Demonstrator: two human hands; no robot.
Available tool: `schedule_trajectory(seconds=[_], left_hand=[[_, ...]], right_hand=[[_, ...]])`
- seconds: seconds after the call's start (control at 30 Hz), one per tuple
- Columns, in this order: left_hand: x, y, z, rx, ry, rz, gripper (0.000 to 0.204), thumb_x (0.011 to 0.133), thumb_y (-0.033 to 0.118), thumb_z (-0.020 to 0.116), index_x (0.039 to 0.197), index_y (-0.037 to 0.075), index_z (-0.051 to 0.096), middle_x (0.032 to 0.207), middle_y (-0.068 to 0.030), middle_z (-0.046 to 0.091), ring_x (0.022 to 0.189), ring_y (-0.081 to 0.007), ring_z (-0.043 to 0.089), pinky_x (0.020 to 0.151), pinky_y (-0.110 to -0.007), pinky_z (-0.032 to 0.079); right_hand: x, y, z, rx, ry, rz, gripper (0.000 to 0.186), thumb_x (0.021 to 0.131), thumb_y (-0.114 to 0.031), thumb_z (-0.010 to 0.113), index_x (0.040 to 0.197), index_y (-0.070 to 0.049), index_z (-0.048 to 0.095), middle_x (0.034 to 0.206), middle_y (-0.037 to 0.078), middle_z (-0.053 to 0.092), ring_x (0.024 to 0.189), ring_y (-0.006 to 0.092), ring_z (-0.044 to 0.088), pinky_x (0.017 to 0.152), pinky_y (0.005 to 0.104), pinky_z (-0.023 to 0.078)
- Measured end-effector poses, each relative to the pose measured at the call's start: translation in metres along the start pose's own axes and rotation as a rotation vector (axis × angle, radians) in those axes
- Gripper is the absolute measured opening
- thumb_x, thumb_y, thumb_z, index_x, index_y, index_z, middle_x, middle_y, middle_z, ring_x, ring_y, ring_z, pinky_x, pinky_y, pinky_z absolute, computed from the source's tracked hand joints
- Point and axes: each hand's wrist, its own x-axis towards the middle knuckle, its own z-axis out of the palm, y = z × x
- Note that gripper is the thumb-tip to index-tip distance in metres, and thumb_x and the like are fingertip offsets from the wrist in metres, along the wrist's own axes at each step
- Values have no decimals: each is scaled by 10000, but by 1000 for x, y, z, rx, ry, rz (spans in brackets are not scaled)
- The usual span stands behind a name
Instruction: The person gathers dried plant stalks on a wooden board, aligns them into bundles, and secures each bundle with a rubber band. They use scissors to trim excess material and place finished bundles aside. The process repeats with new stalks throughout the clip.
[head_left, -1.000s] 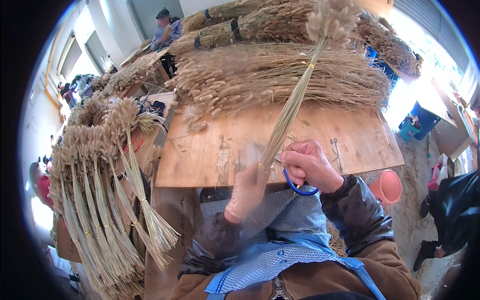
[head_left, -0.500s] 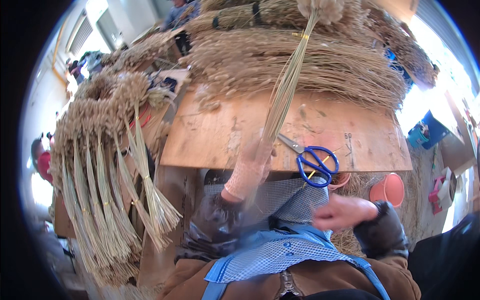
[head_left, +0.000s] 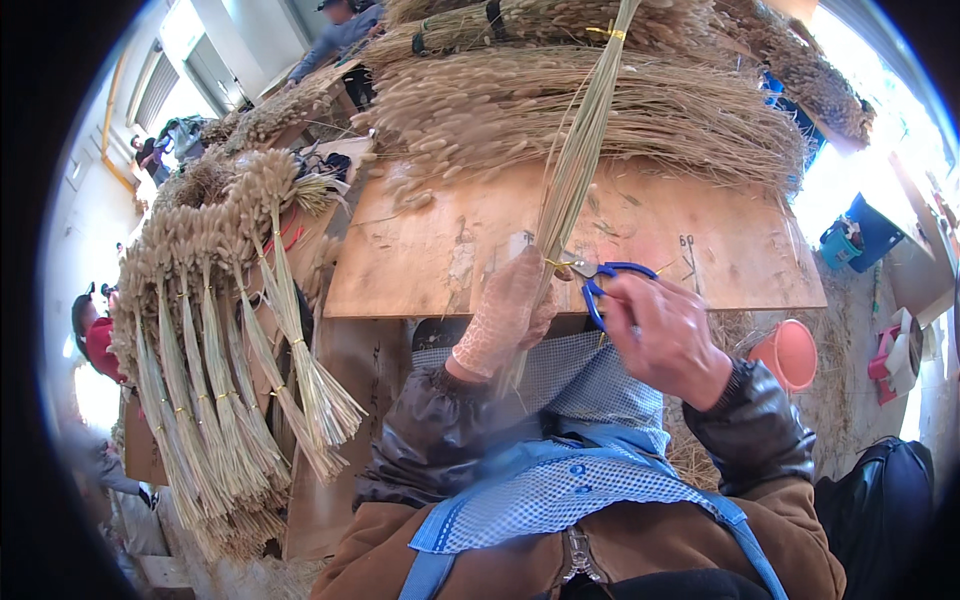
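Observation:
My left hand (head_left: 500,315), in a pale patterned glove, is closed round a long bundle of dried stalks (head_left: 580,160) that reaches up past the top edge. A yellow tie (head_left: 560,262) shows on the bundle just above that hand. My bare right hand (head_left: 660,335) has curled fingers at the blue handles of the scissors (head_left: 592,270) and appears to grip them. The blades point left to the bundle beside the tie, their tips partly hidden. Both hands are at the front edge of the wooden board (head_left: 400,260).
Tied bundles (head_left: 220,390) hang in a row at the left. Loose stalks (head_left: 700,120) are heaped along the board's back. A pink bucket (head_left: 790,355) and blue bins (head_left: 862,235) stand right, beside a dark bag (head_left: 875,500). A person (head_left: 335,40) works at the back, others at far left.
My right hand dropped away from the scissors half a second ago and has since risen back to their handles. The scissors have shifted up and leftward. My left hand still holds the bundle.

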Motion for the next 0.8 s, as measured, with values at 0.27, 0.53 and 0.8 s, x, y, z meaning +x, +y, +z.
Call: schedule_trajectory(seconds=[0.27,0.53,0.8], left_hand=[[-9,-3,-4,73,39,119,499,965,506,333,841,69,541,516,-9,442,376,-81,388,337,-209,266],[-4,-7,-8,169,25,291,384,952,427,477,767,102,565,552,52,449,460,-31,397,402,-191,294],[0,-17,-11,-70,30,77,279,923,323,578,950,54,647,593,48,494,512,-13,422,431,-189,318]], right_hand=[[27,-2,31,-8,-15,-189,261,767,-16,642,988,32,512,687,107,575,581,263,589,527,353,459],[26,5,32,-184,-107,-342,213,714,-9,654,881,13,525,606,92,520,534,258,545,515,367,438],[23,11,65,429,48,232,136,726,-12,628,685,-28,499,512,81,547,360,177,476,371,272,385]])
